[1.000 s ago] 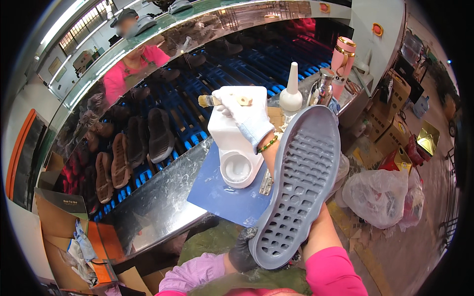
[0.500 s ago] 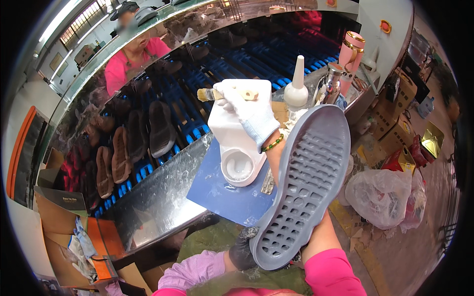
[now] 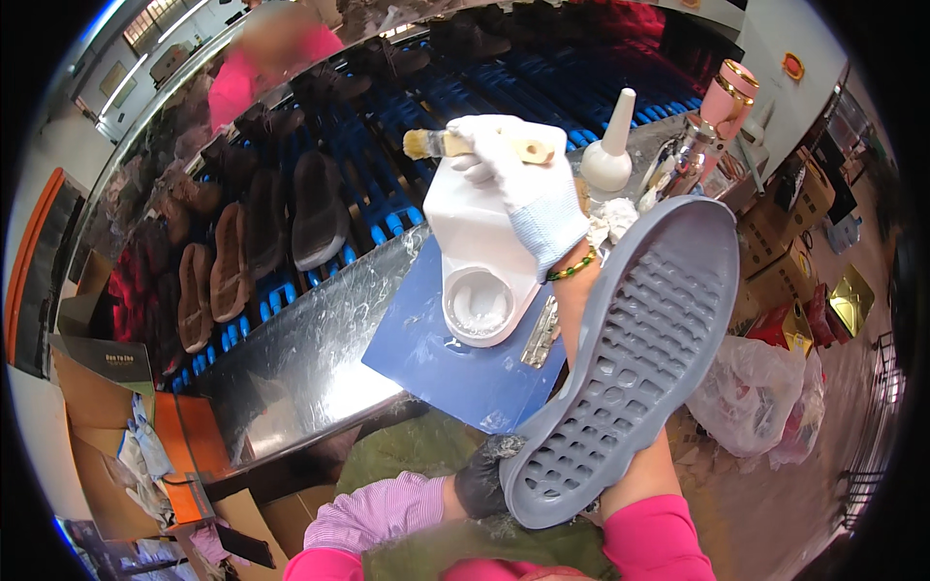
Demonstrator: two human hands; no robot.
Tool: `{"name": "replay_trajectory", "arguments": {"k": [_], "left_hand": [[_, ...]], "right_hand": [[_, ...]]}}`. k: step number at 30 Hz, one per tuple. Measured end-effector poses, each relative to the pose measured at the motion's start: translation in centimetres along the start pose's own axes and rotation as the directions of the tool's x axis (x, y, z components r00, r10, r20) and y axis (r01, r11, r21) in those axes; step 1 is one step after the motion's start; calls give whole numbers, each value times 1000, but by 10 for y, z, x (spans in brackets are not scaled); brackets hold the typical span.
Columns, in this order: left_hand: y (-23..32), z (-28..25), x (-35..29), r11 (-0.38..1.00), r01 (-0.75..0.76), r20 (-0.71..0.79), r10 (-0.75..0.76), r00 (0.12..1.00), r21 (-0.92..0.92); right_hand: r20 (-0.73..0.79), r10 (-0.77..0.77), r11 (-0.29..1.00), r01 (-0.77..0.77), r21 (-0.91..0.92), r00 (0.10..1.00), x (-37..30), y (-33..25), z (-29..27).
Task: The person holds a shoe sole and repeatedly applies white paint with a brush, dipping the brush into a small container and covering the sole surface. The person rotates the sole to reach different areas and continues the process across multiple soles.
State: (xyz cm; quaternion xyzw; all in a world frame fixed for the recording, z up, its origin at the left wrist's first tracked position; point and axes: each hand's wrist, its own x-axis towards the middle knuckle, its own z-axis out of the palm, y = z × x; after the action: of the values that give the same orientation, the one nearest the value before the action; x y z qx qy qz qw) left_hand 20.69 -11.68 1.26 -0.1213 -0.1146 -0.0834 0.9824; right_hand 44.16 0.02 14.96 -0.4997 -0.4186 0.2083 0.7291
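Sole (image 3: 630, 358) — one, brush (image 3: 475, 145) — one

A single view was given, from a wide fisheye camera worn on the person's head, tilted steeply down and forward over the counter (image 3: 320, 358). It sat close to the work: the grey shoe sole (image 3: 630, 358) filled much of the lower right, and the forearms entered from the bottom edge. The lens faced across the counter toward the blue conveyor rack (image 3: 407, 165) beyond it, which curved along the upper half. Straight edges bowed toward the dark round rim. At the left margin the view caught cardboard boxes (image 3: 107, 387) on the floor, and at the right a plastic bag (image 3: 756, 387). With one view, there was no overlap between views.
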Motion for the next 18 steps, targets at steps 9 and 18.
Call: {"name": "replay_trajectory", "arguments": {"k": [9,18], "left_hand": [[-7,5,-5,974,-32,-296,-37,955,-226],[24,19,1,939,204,-126,-246,961,-277]], "right_hand": [[88,-108,992,114,-55,990,4,0,4],[18,-16,995,18,-98,1000,3,-16,-2]]}}
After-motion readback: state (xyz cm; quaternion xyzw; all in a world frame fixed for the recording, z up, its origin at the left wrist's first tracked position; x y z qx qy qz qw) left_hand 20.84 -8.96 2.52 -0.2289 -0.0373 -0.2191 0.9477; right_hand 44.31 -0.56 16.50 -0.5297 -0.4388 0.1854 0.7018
